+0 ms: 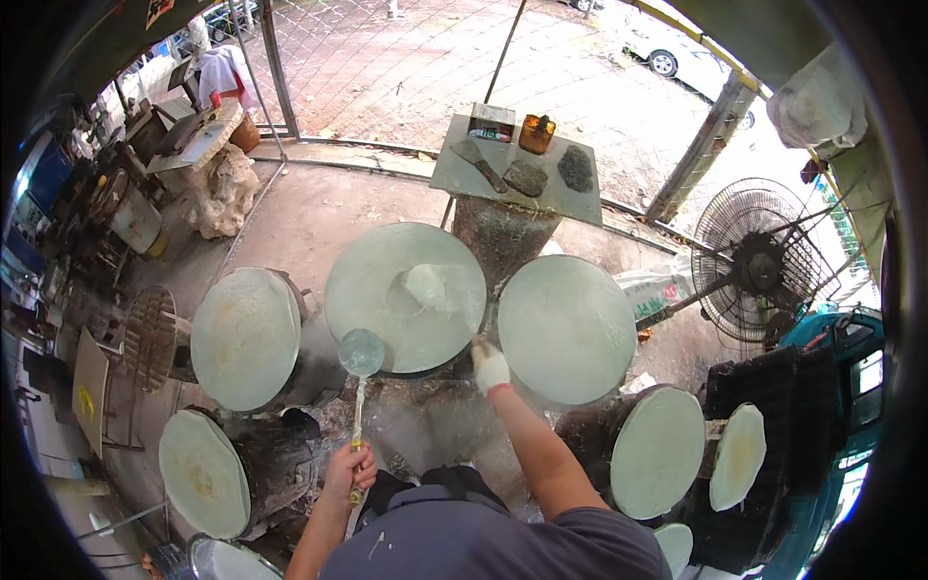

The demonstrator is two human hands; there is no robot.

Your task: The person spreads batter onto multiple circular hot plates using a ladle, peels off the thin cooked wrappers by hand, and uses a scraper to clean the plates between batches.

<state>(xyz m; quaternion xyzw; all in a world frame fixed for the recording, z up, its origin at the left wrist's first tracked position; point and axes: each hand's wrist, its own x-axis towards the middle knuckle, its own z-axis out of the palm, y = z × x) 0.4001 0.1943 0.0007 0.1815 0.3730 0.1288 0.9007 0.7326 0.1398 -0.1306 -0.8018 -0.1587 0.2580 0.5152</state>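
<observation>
My left hand grips the handle of a batter-smeared ladle, whose round head hangs over the near left edge of a large round griddle. That griddle is covered in pale batter, with a white lump or mound near its middle. My right hand, in a white glove with a red cuff, is at the griddle's near right edge; its fingers are blurred, and whether they hold anything is unclear. Beside it on the right lies another round griddle coated with a smooth pale layer.
More coated round griddles stand at left, lower left and right. Beyond, a small board table carries a scraper, dark pads and an amber container. A large fan stands right. Steam drifts between the griddles.
</observation>
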